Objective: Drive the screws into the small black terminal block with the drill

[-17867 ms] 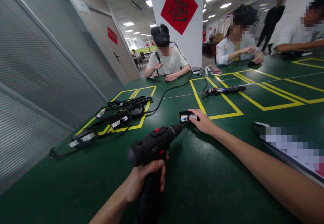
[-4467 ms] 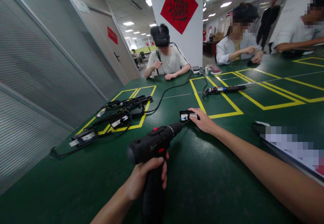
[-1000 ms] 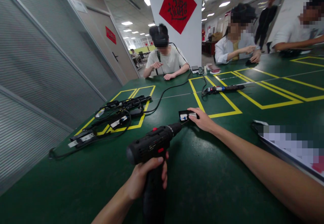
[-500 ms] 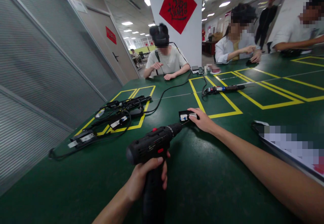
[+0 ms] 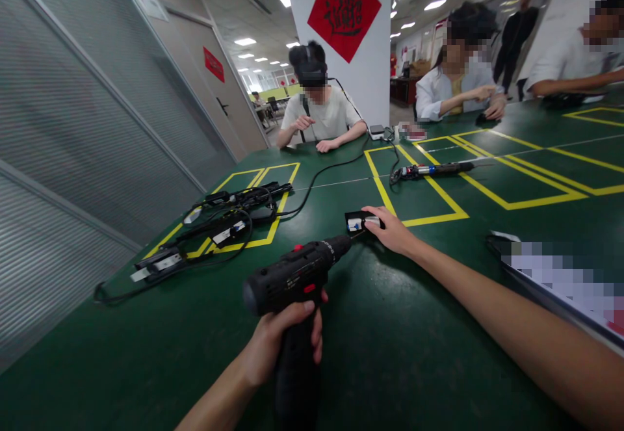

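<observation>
My left hand (image 5: 287,333) is wrapped round the grip of a black cordless drill (image 5: 292,275) with red buttons. The drill's chuck points away and to the right, and its thin bit reaches the near edge of a small black case (image 5: 355,223) with a white and blue inside. Whether the bit touches the case I cannot tell. My right hand (image 5: 387,229) grips that case from the right, thumb and fingers over its end. Part of the case is hidden under the fingers.
Black cabled devices (image 5: 238,220) lie inside yellow tape on the left of the green table (image 5: 390,346). A pen-like electric tool (image 5: 433,169) lies farther back. A tray-like item (image 5: 550,281), partly blurred out, is at right. Several people sit around the table.
Almost nothing differs. The view has shifted very slightly, while the drill, the case and both hands keep their places.
</observation>
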Available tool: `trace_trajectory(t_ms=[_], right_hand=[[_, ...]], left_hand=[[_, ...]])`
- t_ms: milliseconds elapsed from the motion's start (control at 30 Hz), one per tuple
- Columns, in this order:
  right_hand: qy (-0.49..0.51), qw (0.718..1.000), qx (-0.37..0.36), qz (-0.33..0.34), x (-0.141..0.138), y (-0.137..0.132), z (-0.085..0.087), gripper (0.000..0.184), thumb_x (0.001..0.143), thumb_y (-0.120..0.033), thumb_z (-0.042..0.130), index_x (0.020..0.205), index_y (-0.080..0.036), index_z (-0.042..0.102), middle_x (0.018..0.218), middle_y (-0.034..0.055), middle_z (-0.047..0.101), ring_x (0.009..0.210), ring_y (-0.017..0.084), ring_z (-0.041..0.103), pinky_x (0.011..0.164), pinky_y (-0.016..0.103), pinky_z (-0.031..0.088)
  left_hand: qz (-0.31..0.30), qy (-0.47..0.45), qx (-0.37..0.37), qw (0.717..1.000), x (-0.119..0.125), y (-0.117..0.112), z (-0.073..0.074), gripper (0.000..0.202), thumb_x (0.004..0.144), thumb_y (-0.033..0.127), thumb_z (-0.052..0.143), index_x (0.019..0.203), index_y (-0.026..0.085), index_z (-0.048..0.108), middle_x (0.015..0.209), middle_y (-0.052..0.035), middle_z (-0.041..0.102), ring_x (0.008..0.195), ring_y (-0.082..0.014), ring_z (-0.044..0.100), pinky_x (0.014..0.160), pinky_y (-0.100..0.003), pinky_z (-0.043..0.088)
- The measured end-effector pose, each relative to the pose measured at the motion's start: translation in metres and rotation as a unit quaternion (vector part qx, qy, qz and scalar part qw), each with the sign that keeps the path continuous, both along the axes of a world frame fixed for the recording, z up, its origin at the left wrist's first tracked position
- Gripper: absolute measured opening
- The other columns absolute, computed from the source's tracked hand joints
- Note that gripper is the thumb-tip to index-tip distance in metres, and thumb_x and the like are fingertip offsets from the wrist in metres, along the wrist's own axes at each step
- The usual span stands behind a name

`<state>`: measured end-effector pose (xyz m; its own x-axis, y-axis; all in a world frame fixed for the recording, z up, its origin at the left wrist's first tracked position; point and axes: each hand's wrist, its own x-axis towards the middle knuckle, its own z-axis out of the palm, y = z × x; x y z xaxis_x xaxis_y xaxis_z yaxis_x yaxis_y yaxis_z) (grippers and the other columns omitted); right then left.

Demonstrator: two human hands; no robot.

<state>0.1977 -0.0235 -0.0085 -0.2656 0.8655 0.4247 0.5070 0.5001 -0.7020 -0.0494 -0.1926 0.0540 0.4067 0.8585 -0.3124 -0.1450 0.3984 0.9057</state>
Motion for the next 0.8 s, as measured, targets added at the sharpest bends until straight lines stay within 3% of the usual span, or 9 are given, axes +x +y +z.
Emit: trace_trajectory(t_ms=[800], right_hand=[[-0.01,1.0,0.005,-0.002,0.0004,0.001,-0.0006,0.032,0.089,-0.028,0.052,0.12,-0.018,0.05,0.118,0.0078,0.054,0.099,0.021,0.057,0.083,0.043,0.048]], left_hand=[[-0.007,0.018,0.004,1.0,-0.0003,0.0017,0.0006,0.022,0.084,0.029,0.04,0.099,0.013,0.045,0.058,-0.0015,0.055,0.05,-0.0184,0.057,0.052,-0.032,0.042]])
